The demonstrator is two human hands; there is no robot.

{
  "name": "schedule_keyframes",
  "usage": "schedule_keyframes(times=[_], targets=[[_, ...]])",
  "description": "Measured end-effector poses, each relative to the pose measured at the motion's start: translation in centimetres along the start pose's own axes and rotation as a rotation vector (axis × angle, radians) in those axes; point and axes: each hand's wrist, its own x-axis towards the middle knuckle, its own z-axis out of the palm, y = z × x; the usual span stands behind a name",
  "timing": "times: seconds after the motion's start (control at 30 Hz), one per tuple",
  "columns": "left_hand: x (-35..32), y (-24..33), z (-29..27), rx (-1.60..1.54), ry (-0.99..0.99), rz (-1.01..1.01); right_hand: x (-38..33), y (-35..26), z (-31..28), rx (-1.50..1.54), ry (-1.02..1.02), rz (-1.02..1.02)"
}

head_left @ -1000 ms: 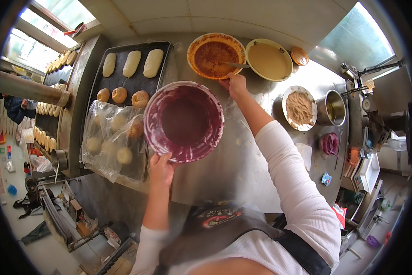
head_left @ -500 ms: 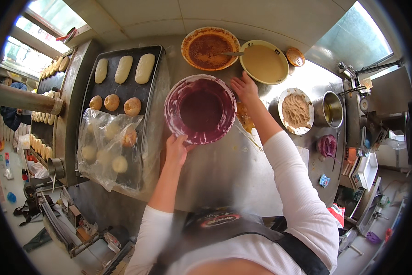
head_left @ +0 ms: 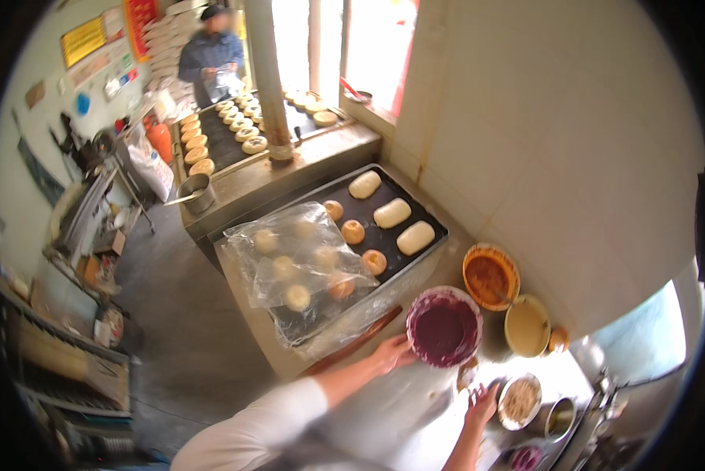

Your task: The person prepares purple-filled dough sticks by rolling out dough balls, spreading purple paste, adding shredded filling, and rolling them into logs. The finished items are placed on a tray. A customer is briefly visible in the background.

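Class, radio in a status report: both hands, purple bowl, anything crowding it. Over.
Left hand holding purple bowl. Right hand off it, open, near powder dish. Orange bowl crowding purple bowl's far side.

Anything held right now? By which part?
Left hand holds the purple-smeared bowl by its near-left side, close to the rim. Right hand looks empty, fingers spread beside the bowl of brown powder.

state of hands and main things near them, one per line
left hand, gripping purple bowl
right hand, open, off that bowl
purple bowl, smeared inside
orange bowl, holding red-brown mix
cream bowl, holding pale liquid
black tray, partly covered
plastic sheet, see-through, crumpled
long rolls, uncovered
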Motion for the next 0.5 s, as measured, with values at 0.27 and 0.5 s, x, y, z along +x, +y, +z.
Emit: schedule_keyframes(times=[0.27, 0.5], targets=[[-17.0, 2.8, -7.9, 0.263, -0.364, -0.110, 1.3, 1.6, -2.0, -0.633, 0.029, -0.509], [-35.0, 16.2, -27.7, 0.287, -0.228, 0.214, -11.2, 4.6, 3.6, -1.434, 0.734, -0.581]])
